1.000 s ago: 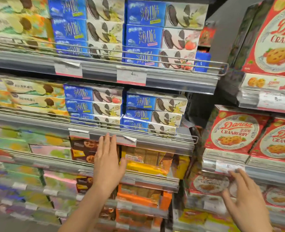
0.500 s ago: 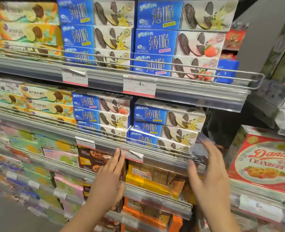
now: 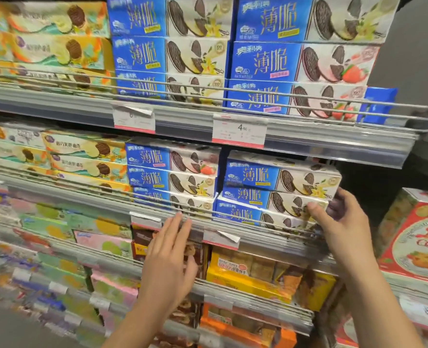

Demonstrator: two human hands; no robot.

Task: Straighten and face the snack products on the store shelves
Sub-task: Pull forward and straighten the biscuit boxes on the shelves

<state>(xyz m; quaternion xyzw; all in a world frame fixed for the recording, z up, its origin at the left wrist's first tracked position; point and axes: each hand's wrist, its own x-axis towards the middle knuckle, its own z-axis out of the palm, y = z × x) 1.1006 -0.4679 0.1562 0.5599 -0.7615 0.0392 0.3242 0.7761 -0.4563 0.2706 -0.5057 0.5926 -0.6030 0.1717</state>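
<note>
Since prev. frame the right hand had gone from open air to gripping the blue cookie boxes at the middle shelf's right end; left hand stayed flat, fingers straight, on the shelf's front edge. Stack sat skewed, so straightening looked imminent.

Skewed blue cookie boxes, mid-shelf

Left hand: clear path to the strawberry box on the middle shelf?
Probably yes. The left hand is open on the shelf rail just below; the strawberry box tops its stack, above the wire guard, nothing in front.
</note>
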